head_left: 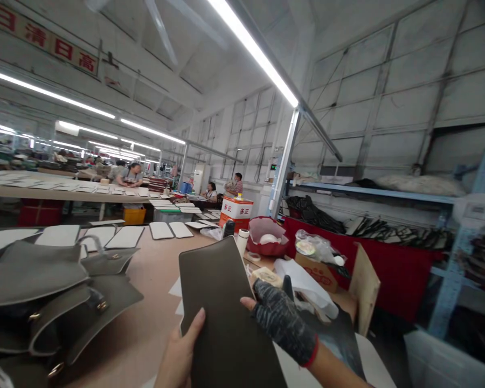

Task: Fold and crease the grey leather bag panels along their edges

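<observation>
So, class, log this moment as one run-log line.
left hand: bare, holding olive leather panel | right hand: fingerless glove, holding panel | beside: grey handbag pieces

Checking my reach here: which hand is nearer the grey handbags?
Left hand, just right of the grey handbags. The right hand is farther off, across the dark panel.

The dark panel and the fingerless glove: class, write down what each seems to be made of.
The panel looks like matte olive-grey leather, or possibly imitation leather, with a smooth, even surface. The glove looks like knitted fabric, mottled grey and black, with visible knit texture.
</observation>
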The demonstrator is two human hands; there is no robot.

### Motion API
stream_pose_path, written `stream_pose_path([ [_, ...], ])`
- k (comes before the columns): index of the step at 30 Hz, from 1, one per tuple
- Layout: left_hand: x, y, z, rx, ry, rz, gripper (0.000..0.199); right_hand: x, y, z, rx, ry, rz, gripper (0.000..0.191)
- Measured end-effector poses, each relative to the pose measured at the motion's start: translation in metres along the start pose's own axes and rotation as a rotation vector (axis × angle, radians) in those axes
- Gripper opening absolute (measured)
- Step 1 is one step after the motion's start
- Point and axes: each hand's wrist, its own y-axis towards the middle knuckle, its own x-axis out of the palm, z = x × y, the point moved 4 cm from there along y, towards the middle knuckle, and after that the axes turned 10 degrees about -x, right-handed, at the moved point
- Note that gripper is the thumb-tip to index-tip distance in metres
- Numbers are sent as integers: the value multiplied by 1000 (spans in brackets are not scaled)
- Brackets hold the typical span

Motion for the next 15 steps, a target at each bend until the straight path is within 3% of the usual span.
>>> stream_pose_path([
  [4, -2, 4, -3, 52, 110, -17, 41, 4, -5, -3, -285, -547, -98, 29],
  [8, -4, 8, -7, 78, 197, -52, 40, 5, -17, -5, -539, -644, -30, 37],
  [11, -2, 5, -4, 138, 269, -55, 37, 5, -24, 7, -493, -462, 18, 37],
  [15, 2, -2, -1, 157, 315, -77, 36, 0, -26, 27, -265, -281, 43, 34],
])
